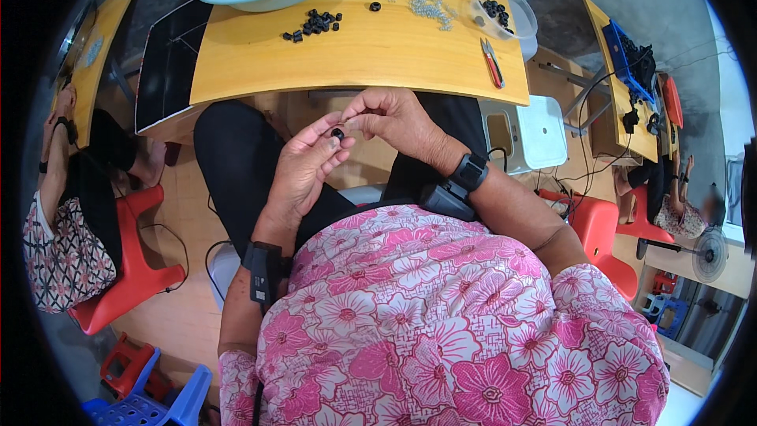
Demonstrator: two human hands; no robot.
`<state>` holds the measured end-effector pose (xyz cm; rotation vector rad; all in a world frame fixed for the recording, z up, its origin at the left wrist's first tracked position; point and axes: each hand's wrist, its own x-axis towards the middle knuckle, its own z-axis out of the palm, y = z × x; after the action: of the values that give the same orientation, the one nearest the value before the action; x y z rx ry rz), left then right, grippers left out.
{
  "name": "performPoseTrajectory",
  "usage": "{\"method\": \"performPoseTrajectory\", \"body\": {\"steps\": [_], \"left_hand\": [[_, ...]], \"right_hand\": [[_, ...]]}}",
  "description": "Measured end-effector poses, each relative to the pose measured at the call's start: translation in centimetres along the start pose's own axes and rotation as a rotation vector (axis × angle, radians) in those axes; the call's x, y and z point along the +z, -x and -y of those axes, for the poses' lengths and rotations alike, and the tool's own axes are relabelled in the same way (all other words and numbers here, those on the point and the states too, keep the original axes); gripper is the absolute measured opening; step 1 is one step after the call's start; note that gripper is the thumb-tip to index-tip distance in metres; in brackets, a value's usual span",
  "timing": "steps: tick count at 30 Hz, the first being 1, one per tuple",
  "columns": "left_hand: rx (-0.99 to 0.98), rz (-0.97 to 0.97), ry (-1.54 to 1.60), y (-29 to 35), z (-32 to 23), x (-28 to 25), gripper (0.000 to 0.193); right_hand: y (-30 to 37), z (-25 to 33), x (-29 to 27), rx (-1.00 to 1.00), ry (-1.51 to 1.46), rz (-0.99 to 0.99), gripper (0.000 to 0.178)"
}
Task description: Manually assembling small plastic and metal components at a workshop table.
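Yellow table [355,63]: pale-blue basin [276,1], black pieces [318,22], silvery bits [430,8], tubs, snips [493,65].

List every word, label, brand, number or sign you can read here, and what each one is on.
No text is readable.
Black box on the left wrist: small pale marks, too small to read.
Black ring in the left fingers: no writing visible.
Red-handled snips: no writing I can make out.
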<state>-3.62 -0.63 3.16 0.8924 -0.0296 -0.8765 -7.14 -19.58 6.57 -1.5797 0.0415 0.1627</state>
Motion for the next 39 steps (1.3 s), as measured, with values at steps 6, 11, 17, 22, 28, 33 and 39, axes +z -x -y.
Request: {"method": "performPoseTrajectory", "body": {"steps": [6, 11, 17, 22, 28, 33, 39], "left_hand": [[0.029, -0.017, 0.085, -0.4, 1.0, -1.4, 0.025], [0.006, -0.047, 0.072, -0.4, 1.0, -1.2, 0.024], [0.038, -0.035, 0.03, -0.5, 0.5, -0.4, 0.029], [0.042, -0.018, -0.032, -0.8, 0.4, -0.5, 0.034], [0.059, -0.011, -0.032, -0.7, 0.4, -0.6, 0.034], [0.068, -0.014, -0.001, -0.9, 0.5, -1.0, 0.035], [0.08, -0.004, 0.04, -1.2, 0.3, -1.2, 0.035]], "right_hand": [[0.2, 0.0, 0.2, 0.01, 0.07, -0.015, 0.009], [0.0, -0.3, 0.2, -0.026, 0.101, -0.018, 0.009], [-0.2, -0.5, 0.2, -0.025, 0.084, -0.025, 0.008], [-0.4, -0.5, 0.2, -0.018, 0.076, -0.024, 0.007], [-0.5, -0.6, 0.3, -0.054, 0.136, 0.003, 0.008], [-0.7, -0.4, 0.4, -0.352, 0.394, 0.012, 0.014], [-0.5, 0.4, 1.0, -0.239, 0.336, -0.041, 0.017]]}}
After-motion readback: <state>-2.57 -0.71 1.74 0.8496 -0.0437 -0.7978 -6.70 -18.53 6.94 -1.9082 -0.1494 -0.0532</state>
